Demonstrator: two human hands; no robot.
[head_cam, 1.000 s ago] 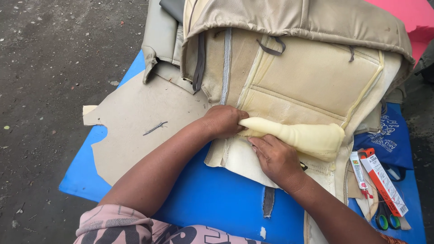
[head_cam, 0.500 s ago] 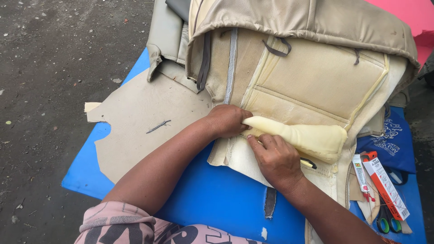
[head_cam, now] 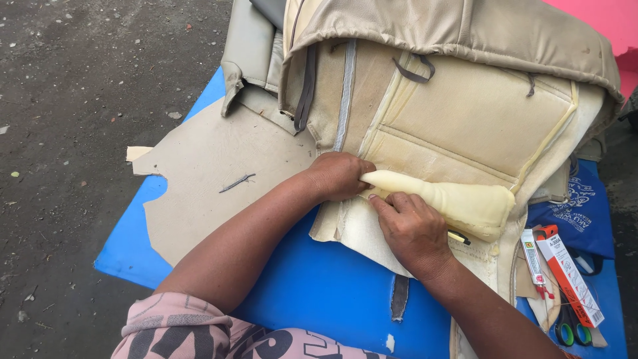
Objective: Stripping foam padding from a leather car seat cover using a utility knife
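Both hands (head_cam: pixel 375 199) barely shifted since earlier; fingers pinching rolled foam strip (head_cam: pixel 445 199) on beige seat cover (head_cam: pixel 465 113)

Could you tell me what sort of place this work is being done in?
Probably an outdoor, makeshift upholstery spot: a blue board lies on gritty dark ground, carrying a beige seat cover, a cut pattern piece and scissors.

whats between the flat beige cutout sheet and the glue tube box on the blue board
In the head view, both hands, left hand and right hand, pressing a cream foam roll on the beige seat cover, lie between the cutout sheet and the box.
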